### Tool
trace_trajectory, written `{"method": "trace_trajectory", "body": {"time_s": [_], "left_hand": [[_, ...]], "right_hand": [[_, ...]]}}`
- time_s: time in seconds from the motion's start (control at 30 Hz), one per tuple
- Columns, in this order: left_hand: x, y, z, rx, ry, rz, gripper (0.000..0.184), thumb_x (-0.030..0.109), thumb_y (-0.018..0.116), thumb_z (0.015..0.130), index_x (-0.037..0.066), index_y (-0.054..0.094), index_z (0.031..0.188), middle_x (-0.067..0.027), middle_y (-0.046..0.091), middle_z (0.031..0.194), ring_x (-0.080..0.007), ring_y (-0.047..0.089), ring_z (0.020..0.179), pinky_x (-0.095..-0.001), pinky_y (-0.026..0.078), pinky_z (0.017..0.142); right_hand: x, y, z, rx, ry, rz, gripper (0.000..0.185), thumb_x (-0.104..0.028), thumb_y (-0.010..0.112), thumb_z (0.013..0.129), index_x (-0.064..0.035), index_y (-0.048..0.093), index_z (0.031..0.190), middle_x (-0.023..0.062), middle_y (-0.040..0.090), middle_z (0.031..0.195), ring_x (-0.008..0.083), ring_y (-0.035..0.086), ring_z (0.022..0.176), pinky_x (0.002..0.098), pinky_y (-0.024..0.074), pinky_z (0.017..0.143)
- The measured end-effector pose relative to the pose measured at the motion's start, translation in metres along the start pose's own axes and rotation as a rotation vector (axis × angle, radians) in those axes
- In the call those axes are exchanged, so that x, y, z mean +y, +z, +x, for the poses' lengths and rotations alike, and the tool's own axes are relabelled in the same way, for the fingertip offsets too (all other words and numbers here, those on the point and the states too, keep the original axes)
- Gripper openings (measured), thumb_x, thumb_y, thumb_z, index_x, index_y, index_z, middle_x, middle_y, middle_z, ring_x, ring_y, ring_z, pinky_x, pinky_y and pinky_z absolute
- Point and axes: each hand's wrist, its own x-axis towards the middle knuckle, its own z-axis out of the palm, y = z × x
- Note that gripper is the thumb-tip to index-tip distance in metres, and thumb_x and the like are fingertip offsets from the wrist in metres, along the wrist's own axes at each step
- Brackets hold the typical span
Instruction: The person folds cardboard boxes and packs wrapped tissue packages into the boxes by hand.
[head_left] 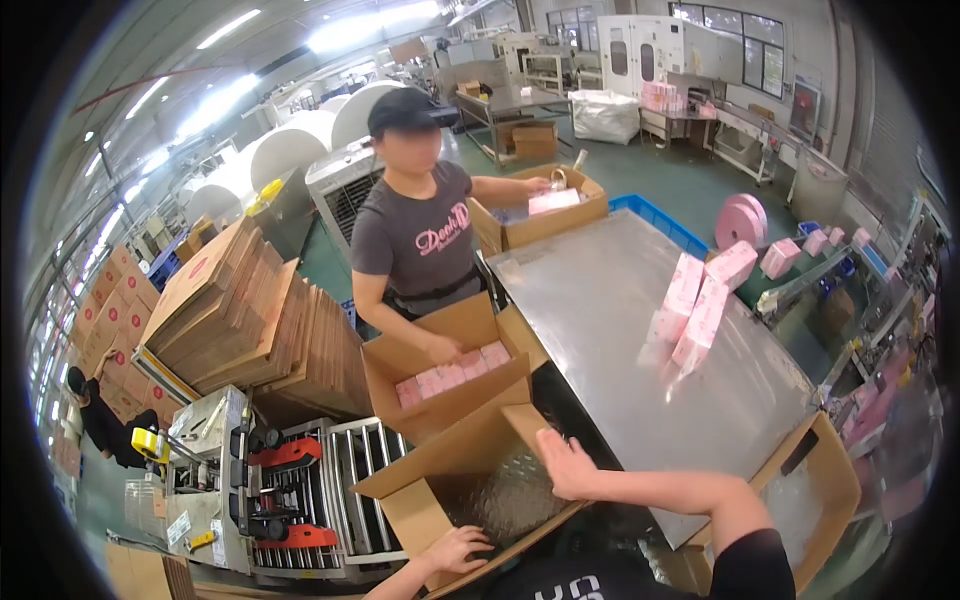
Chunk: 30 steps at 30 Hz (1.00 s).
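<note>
An open cardboard box (413, 517) stands right in front of me, with crumpled clear plastic (518, 492) inside it. My left hand (457, 550) rests at the box's near left side, fingers stretched out over the edge. Against the raised flap at the box's right lies my right hand (566, 466), its fingers extended and nothing visible in them. Beyond my box, a second carton (455, 410) holds rows of pink packs (450, 374). A co-worker's hand (440, 350) reaches down to those packs.
A metal table (640, 300) at the right carries several pink-and-white packs (700, 310). The co-worker (415, 225) stands across, one arm at another carton (550, 230). Flattened cardboard (240, 310) is stacked left, near a roller conveyor (365, 480). Another open carton (830, 490) stands right.
</note>
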Motion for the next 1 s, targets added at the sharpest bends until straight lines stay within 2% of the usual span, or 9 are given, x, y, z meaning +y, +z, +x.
{"method": "trace_trajectory", "body": {"time_s": [0.17, 0.33, 0.43, 0.57, 0.63, 0.77, 0.83, 0.93, 1.0], "left_hand": [[0.014, 0.025, -0.006, -0.024, 0.048, 0.047, 0.040, 0.047, 0.062, 0.088, 0.016, 0.071, 0.112, -0.0087, 0.062, 0.121, -0.0299, 0.041, 0.135, -0.0618, 0.020, 0.114], [0.006, 0.044, -0.012, -0.098, 0.050, 0.116, 0.037, 0.045, 0.060, 0.090, 0.012, 0.072, 0.104, -0.0090, 0.062, 0.118, -0.0294, 0.042, 0.134, -0.0584, 0.023, 0.114], [0.004, 0.029, -0.011, -0.037, 0.003, 0.059, 0.037, 0.041, 0.063, 0.090, 0.011, 0.071, 0.108, -0.0094, 0.063, 0.117, -0.0293, 0.047, 0.129, -0.0530, 0.031, 0.111], [-0.006, -0.051, 0.019, 0.315, 0.001, -0.118, 0.031, 0.030, 0.069, 0.087, 0.010, 0.070, 0.111, -0.0113, 0.064, 0.114, -0.0299, 0.056, 0.117, -0.0439, 0.042, 0.102], [0.010, -0.126, 0.040, 0.529, -0.070, -0.071, 0.026, 0.021, 0.070, 0.086, 0.009, 0.070, 0.109, -0.0115, 0.066, 0.111, -0.0293, 0.060, 0.109, -0.0401, 0.049, 0.094], [-0.011, -0.205, 0.039, 0.878, -0.319, 0.258, 0.018, 0.012, 0.069, 0.082, 0.008, 0.069, 0.100, -0.0104, 0.068, 0.102, -0.0291, 0.063, 0.100, -0.0391, 0.053, 0.080], [-0.032, -0.207, 0.037, 1.120, -0.502, 0.565, 0.014, 0.018, 0.068, 0.084, 0.009, 0.070, 0.095, -0.0097, 0.069, 0.093, -0.0307, 0.065, 0.088, -0.0414, 0.052, 0.077], [-0.005, -0.172, 0.045, 0.290, -1.159, 0.023, 0.040, 0.044, 0.054, 0.093, 0.009, 0.071, 0.101, -0.0139, 0.070, 0.101, -0.0337, 0.064, 0.099, -0.0450, 0.047, 0.090], [0.058, -0.156, 0.062, 0.403, -1.031, -0.188, 0.051, 0.051, 0.051, 0.092, 0.013, 0.064, 0.123, -0.0167, 0.062, 0.126, -0.0345, 0.055, 0.120, -0.0482, 0.038, 0.104]], "right_hand": [[0.017, 0.053, 0.041, -0.639, -0.432, -0.074, 0.129, -0.077, 0.065, 0.069, -0.0057, 0.003, 0.156, 0.0161, -0.004, 0.163, 0.0278, -0.002, 0.151, 0.0589, 0.0125, 0.116], [0.003, 0.023, 0.028, -0.777, -0.488, -0.008, 0.131, -0.075, 0.071, 0.064, -0.0027, 0.010, 0.155, 0.0184, -0.001, 0.162, 0.0320, 0.002, 0.150, 0.0448, 0.0144, 0.119], [-0.037, -0.017, 0.009, -1.063, -0.860, -0.192, 0.111, -0.067, 0.071, 0.072, -0.0007, 0.030, 0.150, 0.0228, 0.020, 0.158, 0.0370, 0.023, 0.145, 0.0407, 0.0249, 0.116], [-0.022, -0.006, 0.047, -1.165, -0.421, 0.342, 0.055, -0.044, 0.069, 0.084, -0.0010, 0.066, 0.117, 0.0145, 0.069, 0.112, 0.0268, 0.063, 0.104, 0.0425, 0.0468, 0.090], [0.006, 0.020, 0.113, -0.857, -0.400, 0.293, 0.059, -0.050, 0.078, 0.071, -0.0007, 0.072, 0.103, 0.0129, 0.073, 0.095, 0.0296, 0.069, 0.081, 0.0406, 0.0533, 0.070], [-0.011, -0.007, 0.096, -0.493, -0.232, 0.079, 0.087, -0.054, 0.084, 0.061, -0.0010, 0.060, 0.125, 0.0189, 0.065, 0.116, 0.0314, 0.061, 0.110, 0.0423, 0.0483, 0.093], [0.014, 0.029, 0.072, 0.147, -0.036, 0.075, 0.115, -0.056, 0.086, 0.055, -0.0036, 0.038, 0.145, 0.0248, 0.046, 0.138, 0.0359, 0.046, 0.129, 0.0439, 0.0403, 0.105], [0.057, 0.030, 0.053, 0.055, 0.229, 0.289, 0.139, -0.060, 0.087, 0.051, 0.0015, 0.013, 0.151, 0.0263, 0.024, 0.151, 0.0380, 0.027, 0.141, 0.0454, 0.0299, 0.114], [0.076, 0.051, 0.041, 0.078, 0.302, 0.317, 0.147, -0.068, 0.085, 0.047, 0.0052, 0.010, 0.150, 0.0228, 0.025, 0.152, 0.0345, 0.021, 0.145, 0.0482, 0.0254, 0.116]]}}
